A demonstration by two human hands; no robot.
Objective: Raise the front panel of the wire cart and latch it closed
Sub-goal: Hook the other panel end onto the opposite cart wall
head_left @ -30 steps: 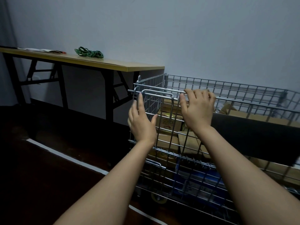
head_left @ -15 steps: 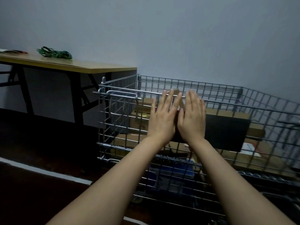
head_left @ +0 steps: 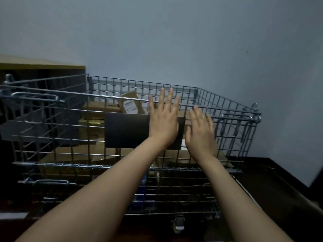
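Pressing 2 flat hands, L point(head_left: 163, 122) & R point(head_left: 201, 131), fingers apart, on front panel point(head_left: 70, 130).

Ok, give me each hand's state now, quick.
Left hand: open, flat against the front panel, holding nothing.
Right hand: open, fingers extended, holding nothing.
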